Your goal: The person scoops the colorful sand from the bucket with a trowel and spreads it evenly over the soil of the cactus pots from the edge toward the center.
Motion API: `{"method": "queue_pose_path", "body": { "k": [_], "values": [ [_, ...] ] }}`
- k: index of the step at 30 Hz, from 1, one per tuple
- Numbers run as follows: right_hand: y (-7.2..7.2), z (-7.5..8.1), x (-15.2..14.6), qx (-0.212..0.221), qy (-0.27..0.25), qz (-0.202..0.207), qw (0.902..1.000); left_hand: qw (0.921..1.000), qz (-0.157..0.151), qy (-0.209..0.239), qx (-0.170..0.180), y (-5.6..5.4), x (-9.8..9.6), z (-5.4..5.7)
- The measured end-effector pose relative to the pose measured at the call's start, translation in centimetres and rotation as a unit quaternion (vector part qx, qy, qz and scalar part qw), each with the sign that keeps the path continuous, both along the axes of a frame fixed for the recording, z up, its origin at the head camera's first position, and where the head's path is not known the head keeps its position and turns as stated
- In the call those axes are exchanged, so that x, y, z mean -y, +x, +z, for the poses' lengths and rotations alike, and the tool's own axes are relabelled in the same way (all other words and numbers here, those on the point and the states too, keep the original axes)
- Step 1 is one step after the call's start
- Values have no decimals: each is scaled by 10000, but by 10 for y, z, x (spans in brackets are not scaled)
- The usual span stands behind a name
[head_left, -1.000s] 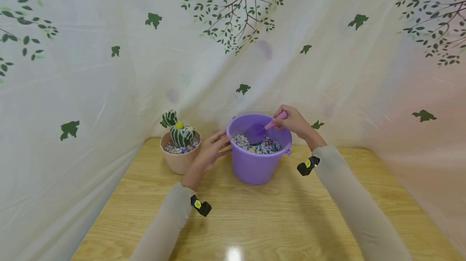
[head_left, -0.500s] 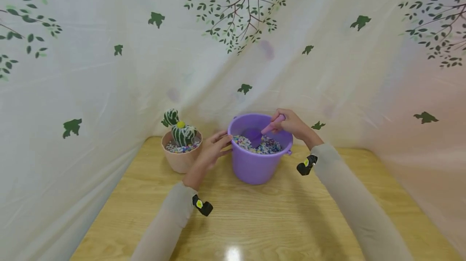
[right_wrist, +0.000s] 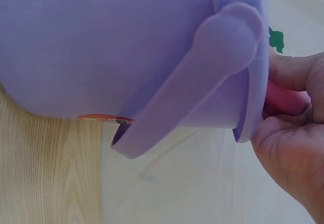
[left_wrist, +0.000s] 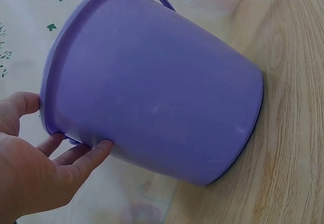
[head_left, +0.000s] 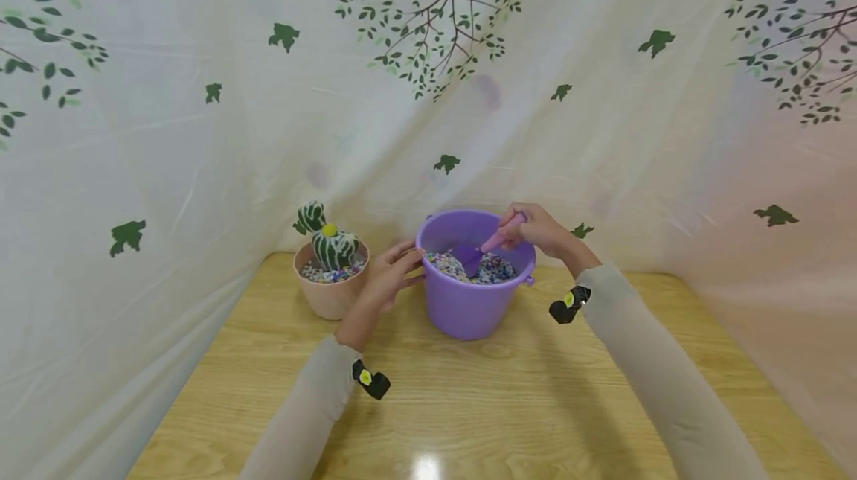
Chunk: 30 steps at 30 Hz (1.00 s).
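One wooden table with a purple bucket standing upright, plus a peach pot holding a cactus, off left. Left hand has loose, fairly straight fingers touching the bucket's rim and outer wall. Right hand is gripping a toy shovel, blade down in the beads. Probably light, stiff plastic, so I'd hold the handle; beads look slippery, kinda roll-prone.

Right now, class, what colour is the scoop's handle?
Pink; the handle shows best in the head view.
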State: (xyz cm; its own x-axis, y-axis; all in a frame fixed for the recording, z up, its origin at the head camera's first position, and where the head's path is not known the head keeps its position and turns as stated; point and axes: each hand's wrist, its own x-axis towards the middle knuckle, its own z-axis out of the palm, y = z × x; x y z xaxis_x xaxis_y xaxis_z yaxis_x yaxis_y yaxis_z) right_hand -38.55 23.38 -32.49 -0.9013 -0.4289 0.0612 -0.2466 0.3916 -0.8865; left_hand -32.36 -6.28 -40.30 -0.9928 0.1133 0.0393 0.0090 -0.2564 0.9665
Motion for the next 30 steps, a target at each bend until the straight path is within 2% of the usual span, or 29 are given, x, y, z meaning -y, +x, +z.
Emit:
{"method": "queue_pose_path", "body": {
  "k": [4,10,18,26,30],
  "values": [
    [3,1,-2,264,-153,129,9994,10000,-25,-38,41,1,0,0],
    [8,5,0,695,-252,81,9972,10000,17,10,78,2,-1,1],
    [8,6,-3,658,-618,55,9959,10000,-8,31,56,0,0,5],
    [5,12,-7,1179,-549,15,9915,10000,-48,48,64,2,0,4],
    [3,13,-15,1355,-784,78,9876,10000,-9,51,62,2,1,3]
  ]
}}
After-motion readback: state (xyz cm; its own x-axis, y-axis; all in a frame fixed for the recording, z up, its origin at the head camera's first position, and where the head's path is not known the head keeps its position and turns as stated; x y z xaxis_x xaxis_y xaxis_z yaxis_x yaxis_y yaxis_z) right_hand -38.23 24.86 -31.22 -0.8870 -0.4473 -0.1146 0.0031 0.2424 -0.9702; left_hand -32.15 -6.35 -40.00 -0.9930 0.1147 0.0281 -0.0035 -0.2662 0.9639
